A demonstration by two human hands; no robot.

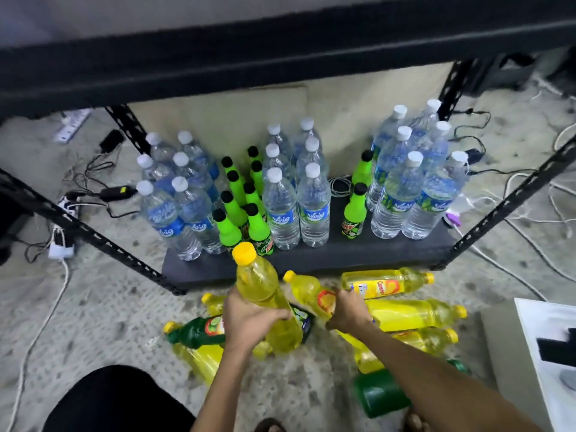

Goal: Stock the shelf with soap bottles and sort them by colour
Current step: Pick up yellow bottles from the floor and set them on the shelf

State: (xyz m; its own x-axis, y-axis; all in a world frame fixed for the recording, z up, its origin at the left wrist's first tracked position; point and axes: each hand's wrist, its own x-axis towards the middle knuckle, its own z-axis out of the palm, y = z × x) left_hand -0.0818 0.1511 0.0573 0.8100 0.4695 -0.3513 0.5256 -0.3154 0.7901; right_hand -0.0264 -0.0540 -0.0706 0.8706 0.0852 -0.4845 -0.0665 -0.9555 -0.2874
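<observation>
Speckled floor [109, 307]; left grip [249, 319] holds yellow-capped yellow soap bottle [257, 282].

The shelf [343, 255] is bare along its front and between middle water bottles [296, 210] and right water bottles [408, 194], around two green bottles [354, 210].

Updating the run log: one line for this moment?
left hand: holds raised yellow bottle | right hand: grips second yellow bottle | shelf: no soap
</observation>
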